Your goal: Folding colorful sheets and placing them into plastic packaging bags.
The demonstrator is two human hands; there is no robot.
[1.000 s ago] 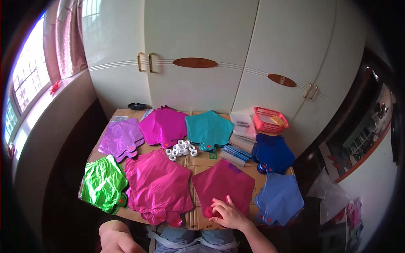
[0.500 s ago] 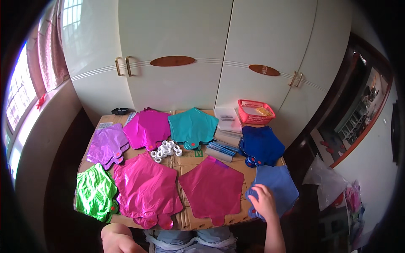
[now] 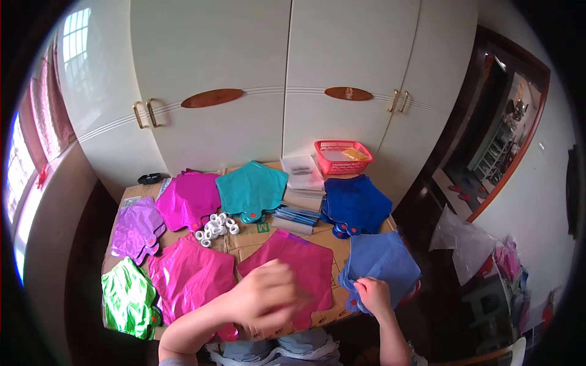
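Observation:
Stacks of flat, five-sided foil balloons with small tabs lie around a cardboard surface [image 3: 244,245]. My right hand [image 3: 373,294] is closed in a pinch at the left edge of the light blue foil balloon [image 3: 384,262] at the right. In mid-reach, my left hand [image 3: 268,296] passes above the single dark pink foil balloon [image 3: 317,274], hiding part of it. The left fingers are curled and smeared by motion, so I cannot make out whether they hold anything. To the left of that hand are a shiny pink foil balloon [image 3: 189,274] and a bright green one [image 3: 127,296].
Farther back lie purple [image 3: 134,229], magenta [image 3: 189,198], teal [image 3: 251,189] and dark blue [image 3: 357,201] balloons. White tape rolls [image 3: 217,227] are heaped mid-table, beside packs of flat blue-edged strips [image 3: 296,215]. A red basket [image 3: 342,165] stands against white cabinets [image 3: 213,49].
My left hand has swung up from the front edge to over the dark pink balloon. The right hand has closed on the light blue balloon's edge. The whole view has shifted slightly.

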